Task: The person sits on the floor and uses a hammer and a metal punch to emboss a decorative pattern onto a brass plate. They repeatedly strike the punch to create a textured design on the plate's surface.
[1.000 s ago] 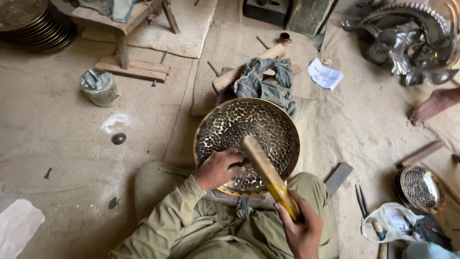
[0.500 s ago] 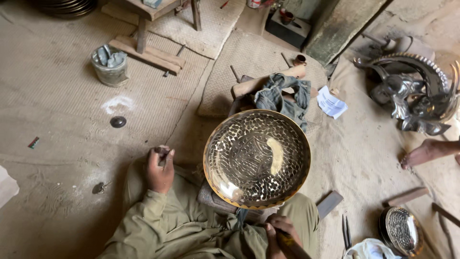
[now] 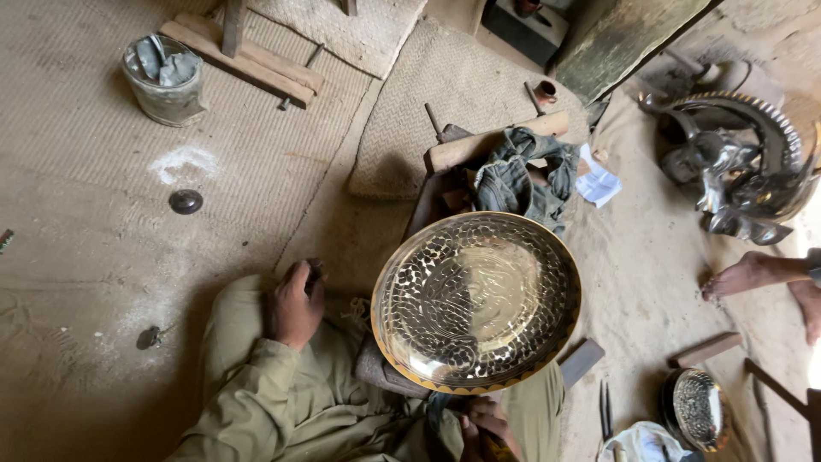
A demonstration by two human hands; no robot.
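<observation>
A large hammered brass bowl (image 3: pixel 476 299) rests tilted on my lap, its shiny patterned inside facing up. My left hand (image 3: pixel 295 305) lies on my left knee, left of the bowl and apart from it, fingers closed around a small dark object (image 3: pixel 315 269). My right hand (image 3: pixel 489 425) sits at the bottom edge just under the bowl's near rim. Its fingers curl on a yellowish wooden mallet handle (image 3: pixel 494 450) that is mostly cut off by the frame.
A tin can (image 3: pixel 162 79) with rags, a wooden plank (image 3: pixel 244 58) and a dark disc (image 3: pixel 186 201) lie at the left. Behind the bowl are a cloth bundle (image 3: pixel 522 175) and a wooden roller (image 3: pixel 479 144). At the right are another person's foot (image 3: pixel 753 274), curved metalwork (image 3: pixel 740 171) and a small embossed bowl (image 3: pixel 697 409).
My left hand left the bowl's rim and moved onto my left knee. My right hand drew the mallet off the bowl and down to the bottom edge. The bowl's inside now shows fully.
</observation>
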